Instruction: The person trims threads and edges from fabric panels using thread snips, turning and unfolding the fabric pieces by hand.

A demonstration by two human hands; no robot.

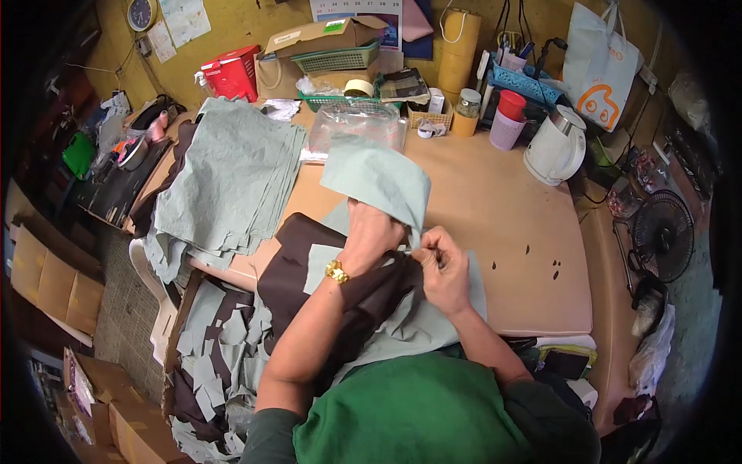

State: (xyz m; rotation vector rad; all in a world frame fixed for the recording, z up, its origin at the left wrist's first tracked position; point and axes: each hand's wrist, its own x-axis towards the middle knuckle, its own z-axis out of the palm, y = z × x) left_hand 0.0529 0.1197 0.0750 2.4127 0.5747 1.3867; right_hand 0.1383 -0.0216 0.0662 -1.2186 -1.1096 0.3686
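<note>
My left hand, with a gold watch at the wrist, is closed on a pale green fabric piece that stands up above it. Close by on the right, my right hand pinches the lower corner of that fabric, and a small dark item shows between its fingers, too small to name. Dark brown fabric lies under both hands and over my lap, with more pale green cloth beneath. A stack of pale green sheets rests at the table's left.
Baskets, a jar, cups and a white kettle stand along the back. A black fan is at the right. Below the table's left edge, a box holds fabric scraps.
</note>
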